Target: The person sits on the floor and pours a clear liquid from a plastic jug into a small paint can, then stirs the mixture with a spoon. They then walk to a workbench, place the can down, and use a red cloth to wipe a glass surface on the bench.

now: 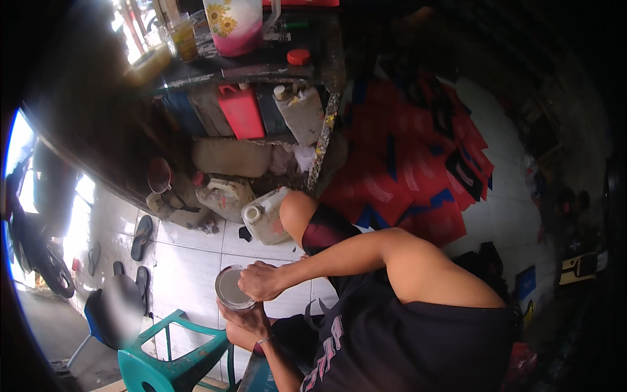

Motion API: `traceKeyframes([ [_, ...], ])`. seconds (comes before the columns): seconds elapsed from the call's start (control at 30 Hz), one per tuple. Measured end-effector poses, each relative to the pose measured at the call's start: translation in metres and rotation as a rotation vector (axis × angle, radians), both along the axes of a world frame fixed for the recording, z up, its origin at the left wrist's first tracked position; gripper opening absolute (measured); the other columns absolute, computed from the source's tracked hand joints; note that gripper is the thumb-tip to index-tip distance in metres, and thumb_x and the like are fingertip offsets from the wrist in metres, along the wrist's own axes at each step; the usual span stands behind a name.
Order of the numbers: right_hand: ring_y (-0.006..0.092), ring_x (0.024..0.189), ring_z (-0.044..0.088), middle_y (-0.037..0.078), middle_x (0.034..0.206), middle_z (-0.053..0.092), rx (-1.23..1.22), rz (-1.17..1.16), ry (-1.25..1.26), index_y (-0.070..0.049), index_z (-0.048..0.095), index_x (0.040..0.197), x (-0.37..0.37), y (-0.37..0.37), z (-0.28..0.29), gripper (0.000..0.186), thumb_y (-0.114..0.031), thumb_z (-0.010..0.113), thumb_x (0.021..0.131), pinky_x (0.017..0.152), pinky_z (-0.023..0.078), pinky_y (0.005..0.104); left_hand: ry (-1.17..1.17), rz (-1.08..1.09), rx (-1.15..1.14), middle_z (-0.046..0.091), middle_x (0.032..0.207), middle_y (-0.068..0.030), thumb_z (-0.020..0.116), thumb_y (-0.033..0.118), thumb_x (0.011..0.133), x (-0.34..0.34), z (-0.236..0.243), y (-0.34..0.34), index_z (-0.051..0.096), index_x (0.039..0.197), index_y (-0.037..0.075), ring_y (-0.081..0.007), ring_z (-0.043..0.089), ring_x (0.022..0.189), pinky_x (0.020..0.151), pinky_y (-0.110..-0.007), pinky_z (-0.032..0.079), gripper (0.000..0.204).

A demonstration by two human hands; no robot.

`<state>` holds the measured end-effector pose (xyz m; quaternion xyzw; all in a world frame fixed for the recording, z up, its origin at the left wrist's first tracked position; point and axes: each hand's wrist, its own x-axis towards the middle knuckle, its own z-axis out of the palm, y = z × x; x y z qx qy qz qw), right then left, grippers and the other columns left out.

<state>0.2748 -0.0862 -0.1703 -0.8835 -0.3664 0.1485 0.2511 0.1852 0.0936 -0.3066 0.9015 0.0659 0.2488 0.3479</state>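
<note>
A round metal can (230, 287) with a pale rim sits tilted between my hands, above the white tiled floor. I cannot tell whether its flat grey top is a lid or the contents. Under and along the can's near side, my left hand (250, 320) is wrapped around it, with a bracelet on the wrist. My right hand (262, 281) is closed at the can's right rim, its knuckles over the grey top. Whatever those fingers pinch, if anything, is hidden. My bent knee (298, 215) is beyond my right forearm.
A green plastic stool (163, 359) stands at lower left. Past the can are plastic jugs (264, 219) and a shelf holding a red jerrycan (241, 112). Red printed sheets (405, 176) cover floor at right. Sandals (141, 238) lie left, near a blurred shape (121, 310).
</note>
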Motion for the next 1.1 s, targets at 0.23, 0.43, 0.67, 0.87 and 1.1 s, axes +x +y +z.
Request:
traceKeyframes([
  [0.23,0.0446,0.074,0.073,0.027,0.074,0.068,0.049,-0.086,0.077,0.001,0.068,0.081,0.004,-0.009,-0.003,0.024,-0.020,0.061,0.091,0.069,0.059,0.0556,0.227,0.065,-0.036,0.051,0.147,-0.0283,0.099,0.028,0.061,0.002,0.040,-0.019,0.039,0.153,-0.005,-0.0459,0.050,0.136,0.115,-0.053,0.041,0.114],
  [0.43,0.0461,0.073,0.072,0.029,0.071,0.067,0.099,-0.065,0.002,0.002,0.069,0.081,0.002,-0.007,-0.008,0.025,-0.020,0.061,0.091,0.069,0.059,0.0563,0.130,0.036,-0.068,0.052,0.146,-0.0272,0.099,0.026,0.060,0.004,0.027,-0.018,0.039,0.153,-0.005,-0.0453,0.050,0.136,0.114,-0.052,0.041,0.115],
  [0.67,0.0453,0.083,0.073,0.029,0.080,0.071,0.160,-0.202,0.084,0.001,0.073,0.084,0.017,-0.019,-0.006,0.028,-0.022,0.060,0.092,0.075,0.059,0.0552,0.237,0.066,-0.023,0.054,0.145,-0.0277,0.099,0.026,0.060,0.000,0.043,-0.024,0.042,0.150,-0.006,-0.0454,0.052,0.135,0.113,-0.053,0.042,0.111],
  [0.87,0.0440,0.080,0.073,0.023,0.083,0.073,0.135,-0.148,0.101,-0.003,0.074,0.085,0.016,-0.016,-0.009,0.025,-0.023,0.060,0.091,0.074,0.059,0.0521,-0.028,-0.009,-0.035,0.057,0.142,-0.0277,0.099,0.033,0.060,0.008,0.022,-0.025,0.047,0.147,-0.006,-0.0456,0.056,0.130,0.110,-0.052,0.046,0.108],
  [1.1,0.0436,0.075,0.071,0.024,0.077,0.070,0.235,-0.148,-0.091,-0.006,0.075,0.080,0.015,-0.017,-0.008,0.023,-0.021,0.059,0.087,0.068,0.057,0.0546,-0.136,-0.055,-0.103,0.058,0.141,-0.0221,0.101,0.035,0.058,0.010,0.031,-0.020,0.047,0.147,-0.005,-0.0409,0.057,0.129,0.112,-0.046,0.046,0.112],
])
